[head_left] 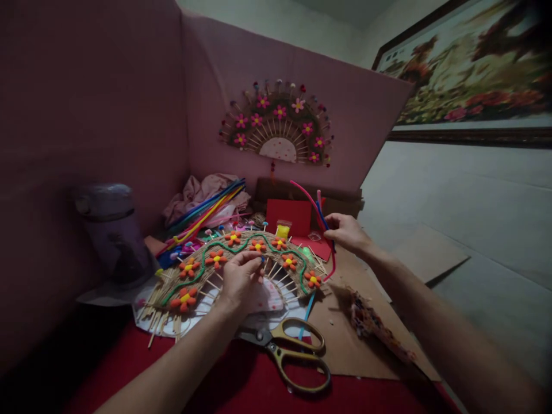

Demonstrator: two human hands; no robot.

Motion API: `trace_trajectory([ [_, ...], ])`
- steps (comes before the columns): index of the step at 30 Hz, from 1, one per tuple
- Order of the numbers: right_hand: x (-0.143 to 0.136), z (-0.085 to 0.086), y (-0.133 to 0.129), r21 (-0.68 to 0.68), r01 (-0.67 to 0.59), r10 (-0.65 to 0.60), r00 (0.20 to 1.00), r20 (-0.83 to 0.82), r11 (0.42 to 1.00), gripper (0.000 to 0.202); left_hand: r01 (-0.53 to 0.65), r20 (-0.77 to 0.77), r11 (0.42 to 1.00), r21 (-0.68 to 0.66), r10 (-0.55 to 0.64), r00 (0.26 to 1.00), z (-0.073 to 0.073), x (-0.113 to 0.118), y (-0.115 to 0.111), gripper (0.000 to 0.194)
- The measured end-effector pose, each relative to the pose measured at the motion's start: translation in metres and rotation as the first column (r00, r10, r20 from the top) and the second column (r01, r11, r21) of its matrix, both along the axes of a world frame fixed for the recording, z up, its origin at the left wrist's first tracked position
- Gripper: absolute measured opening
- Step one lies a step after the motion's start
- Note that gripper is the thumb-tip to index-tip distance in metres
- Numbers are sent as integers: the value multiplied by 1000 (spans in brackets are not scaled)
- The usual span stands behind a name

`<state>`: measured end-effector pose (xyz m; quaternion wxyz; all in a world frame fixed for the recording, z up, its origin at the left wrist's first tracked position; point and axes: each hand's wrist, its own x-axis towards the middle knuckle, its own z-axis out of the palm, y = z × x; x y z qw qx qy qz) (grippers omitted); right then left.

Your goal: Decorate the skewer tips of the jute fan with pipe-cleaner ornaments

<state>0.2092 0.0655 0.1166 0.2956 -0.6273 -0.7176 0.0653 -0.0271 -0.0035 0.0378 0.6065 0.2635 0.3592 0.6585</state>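
Note:
My left hand point(239, 280) is above the lower middle of a fan-shaped craft piece point(241, 242), thumb and fingertips pinched on a small blue piece point(262, 260) of unclear kind. The fan is made of twine over thin sticks, with orange flowers point(216, 259) and a wavy green line on it. Its white, dotted inner part is partly behind my hand. To the fan's right, my right hand point(348, 231) is closed on pink and blue pipe cleaners point(321, 214), which stick up and hang down from the fingers.
Scissors point(276, 343) with gold handles lie in front of the fan on red cloth. Cardboard point(357, 356) with a tangled scrap is at right. Behind are a pipe cleaner bundle point(211, 210) and red card point(288, 214). A wrapped container point(112, 236) stands left; a finished-looking fan point(280, 129) hangs on the pink panel.

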Motion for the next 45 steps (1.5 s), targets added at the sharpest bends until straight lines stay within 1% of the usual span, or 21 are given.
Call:
trace_trajectory([
  [3,-48,14,16,97,-75,51,972,229,993,24,-34,-24,999,38,35,999,-2,4,-3,22],
  [5,-86,19,28,129,-150,92,923,373,980,23,-67,-50,993,94,72,996,-2,5,-5,19],
  [7,-125,22,41,156,-249,140,853,502,956,22,-106,-65,981,161,118,991,-1,5,-6,15],
  [10,-183,26,59,145,-423,233,718,656,894,23,-168,-62,962,215,185,981,2,3,-8,12],
  [13,-233,27,72,100,-580,318,573,755,808,26,-211,-51,955,208,226,973,6,0,-9,11],
  [15,-258,27,77,74,-646,349,501,792,760,26,-218,-36,957,194,229,973,6,-1,-7,10],
  [17,-271,27,79,63,-678,362,465,808,732,25,-219,-31,958,186,229,973,4,-3,-5,9],
  [19,-269,28,75,78,-681,351,469,810,728,26,-219,-41,960,174,229,973,1,-5,-1,10],
  [21,-252,30,65,149,-645,325,554,766,749,26,-224,-47,961,161,234,971,-1,-7,2,11],
  [23,-223,27,46,280,-536,311,760,572,796,21,-240,-45,957,165,250,967,-2,-8,5,12],
  [24,-205,24,33,297,-486,329,831,448,822,16,-248,-38,953,174,258,965,-2,-9,6,14],
  [25,-187,18,19,285,-455,362,875,322,844,15,-251,-29,949,190,261,965,-2,-9,6,15],
  [26,-170,11,3,253,-434,394,898,197,865,17,-241,-17,950,199,249,968,-2,-8,7,17],
  [28,-140,-8,-29,184,-404,411,912,2,896,19,-191,0,956,222,196,981,-2,-7,6,22],
  [29,-128,-18,-43,184,-387,405,911,-72,903,18,-163,0,958,237,168,986,-2,-5,5,23],
  [31,-112,-37,-66,174,-401,427,892,-147,899,17,-101,-31,962,252,112,993,-2,-1,2,25],
  [33,-102,-52,-78,204,-412,450,868,-208,888,17,-44,-79,961,275,68,995,-3,4,-1,24],
  [36,-93,-65,-82,263,-400,465,843,-269,878,15,21,-198,949,316,44,979,-6,10,-6,17],
  [41,-85,-76,-80,293,-408,485,830,-276,865,14,72,-406,932,356,85,910,-16,13,-10,3],
  [43,-83,-79,-80,313,-413,497,825,-269,855,15,75,-460,926,369,112,881,-18,13,-11,3],
  [45,-83,-81,-81,340,-404,501,821,-274,849,14,68,-472,928,367,123,873,-17,13,-12,5],
])
